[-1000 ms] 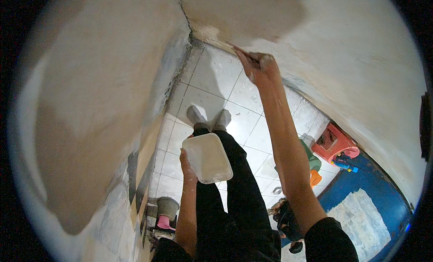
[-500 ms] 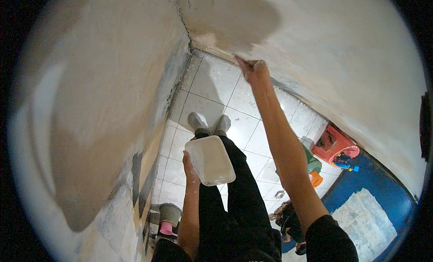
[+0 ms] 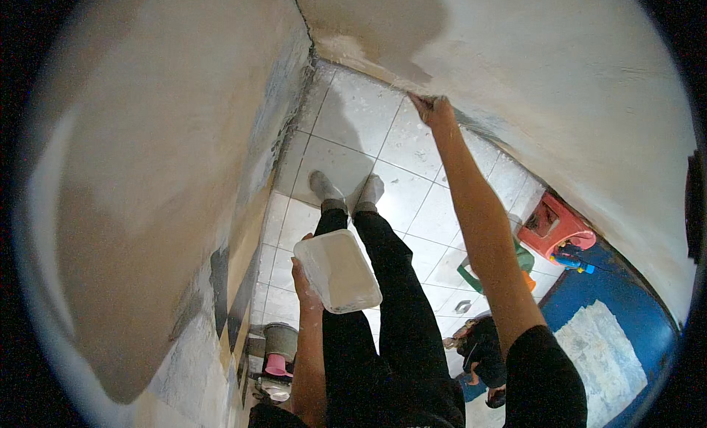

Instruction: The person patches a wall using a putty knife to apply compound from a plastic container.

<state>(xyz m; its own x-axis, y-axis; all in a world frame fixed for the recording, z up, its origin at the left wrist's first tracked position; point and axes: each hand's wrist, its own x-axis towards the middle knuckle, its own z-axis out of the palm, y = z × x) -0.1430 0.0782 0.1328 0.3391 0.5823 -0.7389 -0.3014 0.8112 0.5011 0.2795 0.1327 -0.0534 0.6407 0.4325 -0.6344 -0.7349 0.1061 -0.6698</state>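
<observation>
My left hand [image 3: 305, 282] grips the left side of a white rectangular plastic tub [image 3: 340, 272], held above my legs. A smooth off-white filling covers the tub's bottom. My right arm reaches far forward, and my right hand [image 3: 433, 110] is closed at the lower part of the pale wall [image 3: 545, 67], close to the floor line. Its fingers are pinched together near the wall; whatever they hold is too small to make out. Damp-looking darker patches and shadow mark the wall beyond it.
A second wall [image 3: 169, 133] rises close on my left, meeting the other at a corner. White tiles [image 3: 412, 144] cover the floor. To the right are a red plastic stool [image 3: 552, 225], a green container [image 3: 524, 260], a blue panel [image 3: 600, 281] and another person [image 3: 482, 351]. A grey bucket [image 3: 280, 341] stands lower left.
My right hand has moved a little to the right along the wall's base, still closed. The tub has shifted slightly down and left in the view, still in my left hand.
</observation>
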